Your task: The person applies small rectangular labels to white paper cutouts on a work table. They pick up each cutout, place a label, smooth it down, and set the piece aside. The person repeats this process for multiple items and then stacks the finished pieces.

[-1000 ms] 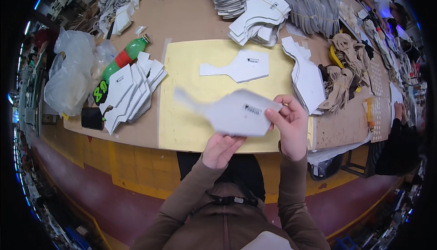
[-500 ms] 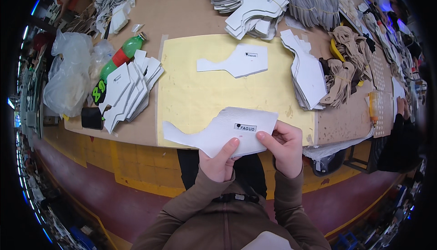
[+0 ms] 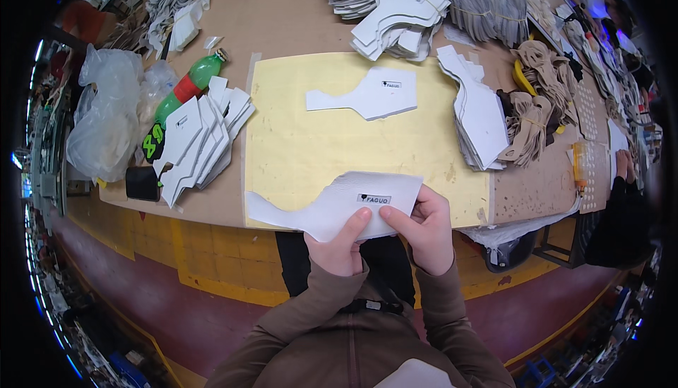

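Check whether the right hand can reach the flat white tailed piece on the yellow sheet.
Probably yes, once freed: the right hand pinches another white tailed piece, but beyond that only bare yellow sheet fronts the lying piece.

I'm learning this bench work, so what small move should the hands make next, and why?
Perhaps tilt the held white piece slightly to inspect its printed label: the left hand and right hand both grip it, thumbs close to the label, which faces up uncovered.
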{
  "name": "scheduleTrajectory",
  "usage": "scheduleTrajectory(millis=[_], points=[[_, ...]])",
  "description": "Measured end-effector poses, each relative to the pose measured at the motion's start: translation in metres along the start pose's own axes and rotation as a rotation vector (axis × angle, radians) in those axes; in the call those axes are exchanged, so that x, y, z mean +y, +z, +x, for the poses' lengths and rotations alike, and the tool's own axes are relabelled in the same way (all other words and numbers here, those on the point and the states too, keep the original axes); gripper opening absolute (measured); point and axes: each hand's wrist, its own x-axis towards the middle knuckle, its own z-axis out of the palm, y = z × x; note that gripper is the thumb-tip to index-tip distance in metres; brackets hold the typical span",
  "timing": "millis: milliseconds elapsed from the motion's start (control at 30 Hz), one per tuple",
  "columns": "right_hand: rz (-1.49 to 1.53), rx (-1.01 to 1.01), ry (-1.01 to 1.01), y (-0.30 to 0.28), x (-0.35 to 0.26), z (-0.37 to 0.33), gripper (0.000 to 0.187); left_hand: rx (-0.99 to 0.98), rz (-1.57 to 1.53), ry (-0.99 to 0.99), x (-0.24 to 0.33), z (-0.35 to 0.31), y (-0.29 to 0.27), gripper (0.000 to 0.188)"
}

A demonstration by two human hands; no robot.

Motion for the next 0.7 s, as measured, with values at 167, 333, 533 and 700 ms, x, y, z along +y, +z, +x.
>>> scheduleTrajectory(millis=[167, 333, 533, 700], points=[[-0.014, 0.029, 0.038, 0.003, 0.003, 0.003, 0.029, 0.072, 0.053, 0.013, 0.000, 0.006, -0.003, 0.050], [-0.004, 0.063, 0.030, 0.004, 0.011, 0.006, 0.027, 0.095, 0.028, 0.005, -0.001, 0.009, 0.000, 0.050], [-0.009, 0.059, 0.020, 0.005, 0.012, 0.008, 0.026, 0.073, 0.034, -0.043, -0.002, 0.009, -0.003, 0.052], [-0.095, 0.029, 0.029, 0.002, 0.003, 0.009, 0.024, 0.131, 0.033, 0.227, 0.012, 0.031, -0.021, 0.044]])
